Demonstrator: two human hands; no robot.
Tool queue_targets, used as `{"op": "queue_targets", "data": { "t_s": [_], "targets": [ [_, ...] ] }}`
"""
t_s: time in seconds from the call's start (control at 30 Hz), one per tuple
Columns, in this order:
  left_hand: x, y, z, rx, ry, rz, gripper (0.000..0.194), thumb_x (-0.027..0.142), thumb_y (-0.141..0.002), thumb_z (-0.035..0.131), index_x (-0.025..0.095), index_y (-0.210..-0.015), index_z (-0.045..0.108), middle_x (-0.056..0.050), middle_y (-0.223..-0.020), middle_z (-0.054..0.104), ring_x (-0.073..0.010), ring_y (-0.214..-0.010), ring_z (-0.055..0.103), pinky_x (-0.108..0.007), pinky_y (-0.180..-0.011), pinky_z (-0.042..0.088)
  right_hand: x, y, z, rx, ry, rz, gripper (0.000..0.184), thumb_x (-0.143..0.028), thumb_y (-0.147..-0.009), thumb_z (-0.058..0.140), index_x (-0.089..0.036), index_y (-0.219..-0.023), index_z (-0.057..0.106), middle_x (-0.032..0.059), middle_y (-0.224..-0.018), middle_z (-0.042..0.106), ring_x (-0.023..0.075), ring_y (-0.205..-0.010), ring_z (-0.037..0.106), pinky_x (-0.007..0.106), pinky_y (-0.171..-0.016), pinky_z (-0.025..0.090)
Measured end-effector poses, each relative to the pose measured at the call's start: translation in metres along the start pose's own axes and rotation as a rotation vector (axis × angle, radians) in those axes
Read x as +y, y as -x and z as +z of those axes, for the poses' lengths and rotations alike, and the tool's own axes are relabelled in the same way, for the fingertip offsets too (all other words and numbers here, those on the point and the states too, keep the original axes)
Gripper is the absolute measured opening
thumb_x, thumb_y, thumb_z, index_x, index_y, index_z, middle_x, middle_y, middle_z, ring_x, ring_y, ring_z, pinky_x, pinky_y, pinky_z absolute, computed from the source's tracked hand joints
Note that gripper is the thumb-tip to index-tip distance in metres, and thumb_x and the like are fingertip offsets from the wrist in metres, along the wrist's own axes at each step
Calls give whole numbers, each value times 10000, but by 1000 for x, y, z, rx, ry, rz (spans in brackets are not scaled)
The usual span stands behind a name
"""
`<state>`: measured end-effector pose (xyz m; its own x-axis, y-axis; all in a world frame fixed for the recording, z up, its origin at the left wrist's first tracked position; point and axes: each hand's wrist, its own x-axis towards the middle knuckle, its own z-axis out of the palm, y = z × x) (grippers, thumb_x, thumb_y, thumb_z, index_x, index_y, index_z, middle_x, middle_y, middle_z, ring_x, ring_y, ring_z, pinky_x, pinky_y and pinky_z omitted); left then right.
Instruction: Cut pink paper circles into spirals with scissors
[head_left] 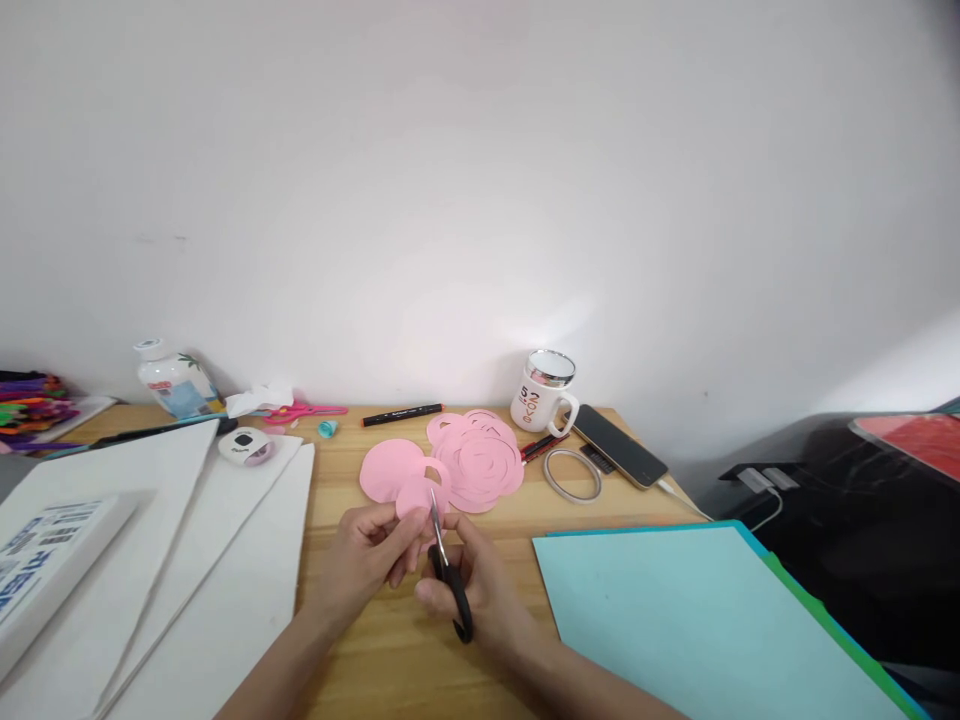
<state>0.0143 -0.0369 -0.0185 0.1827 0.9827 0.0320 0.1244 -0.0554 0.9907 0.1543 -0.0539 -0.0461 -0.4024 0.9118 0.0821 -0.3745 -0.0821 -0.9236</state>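
Between thumb and fingers, my left hand [379, 548] pinches a pink paper piece [416, 493] with a curved strip partly cut from its edge. Black-handled scissors [452, 588] sit in my right hand [484, 590], their blades pointing away from me and over the paper. Right behind the hands lies a round pink paper disc [391, 468]. Beside it, to the right, is a loose pile of pink paper spirals and rings [484, 465]. How far apart the scissor blades stand is hard to make out.
At the back stand a white mug [541, 392] and a black marker [403, 415]. A phone [619, 447] with a cable and a roll of tape [572, 476] lie to the right. Light blue sheets [675, 610] cover the right front, white sheets [247, 560] the left.
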Motion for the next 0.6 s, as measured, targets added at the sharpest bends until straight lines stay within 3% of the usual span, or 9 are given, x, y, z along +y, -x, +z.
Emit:
{"op": "queue_targets", "data": {
  "t_s": [0.13,0.3,0.6],
  "targets": [
    [0,-1,1,-41,-12,14,417,416,-802,533,138,-491,544,44,-363,454,-54,-327,388,-169,-358,300,1,-3,0,5,-54,-52,538,-365,-550,815,-207,-921,460,-51,-630,530,84,-498,415,206,-491,313],
    [4,-1,3,-50,39,5,353,415,-799,536,141,-583,595,54,-378,463,-54,-323,373,-166,-345,297,4,-4,-4,25,-38,-8,529,-354,-540,820,-206,-875,438,-70,-591,516,62,-457,368,178,-440,261],
    [0,-2,-4,30,0,-4,395,418,-794,543,145,-508,541,44,-394,473,-53,-330,370,-175,-352,268,-5,-2,-1,24,36,39,462,-416,-587,760,-221,-803,402,-118,-517,438,38,-383,332,155,-379,257]
  ]
}}
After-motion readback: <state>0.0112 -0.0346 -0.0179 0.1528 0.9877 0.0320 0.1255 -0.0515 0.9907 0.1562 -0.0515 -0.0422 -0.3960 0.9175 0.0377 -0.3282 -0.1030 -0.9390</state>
